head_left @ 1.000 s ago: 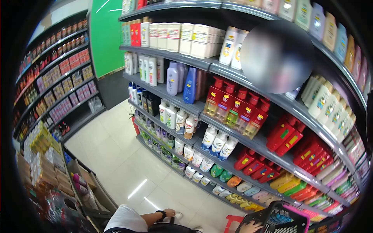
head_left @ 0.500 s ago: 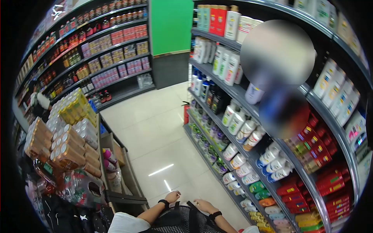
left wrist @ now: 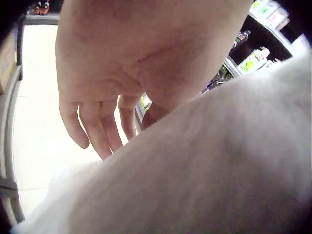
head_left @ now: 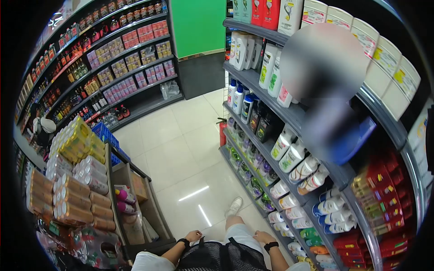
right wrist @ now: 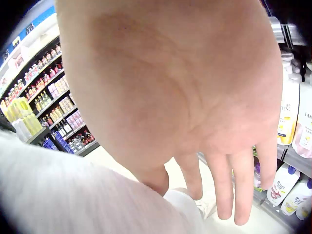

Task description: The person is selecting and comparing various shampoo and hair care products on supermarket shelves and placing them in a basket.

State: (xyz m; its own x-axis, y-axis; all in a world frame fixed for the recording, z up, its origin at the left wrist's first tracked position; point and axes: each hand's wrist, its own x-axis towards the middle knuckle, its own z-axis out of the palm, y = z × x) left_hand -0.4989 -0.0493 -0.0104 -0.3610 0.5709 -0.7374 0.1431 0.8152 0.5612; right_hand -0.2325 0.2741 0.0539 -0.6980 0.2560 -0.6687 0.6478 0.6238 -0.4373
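Note:
Low in the head view, the left hand (head_left: 194,235) hangs on the left of a black mesh bag (head_left: 212,256) worn at the person's front. On its other side hangs the right hand (head_left: 264,237). Neither holds anything. In the left wrist view the left hand (left wrist: 131,63) shows its palm, fingers loosely extended beside pale cloth (left wrist: 195,170). The right hand (right wrist: 180,97) has its fingers hanging relaxed and spread in the right wrist view, with white bottles (right wrist: 283,183) on a shelf behind them. Both wrists wear black bands.
Shelves of bottles (head_left: 289,147) run along the right. At the left stand stacked can packs (head_left: 74,194) and a wooden bin (head_left: 135,212). Tiled floor (head_left: 181,158) lies between, with a fire extinguisher (head_left: 222,132) at the shelf end. Packed shelves (head_left: 113,67) and a person (head_left: 44,125) are at the far left.
The view has turned left and drawn nearer the right shelves. The right hand has moved off the black basket seen a second ago, which is out of view. A foot now shows ahead.

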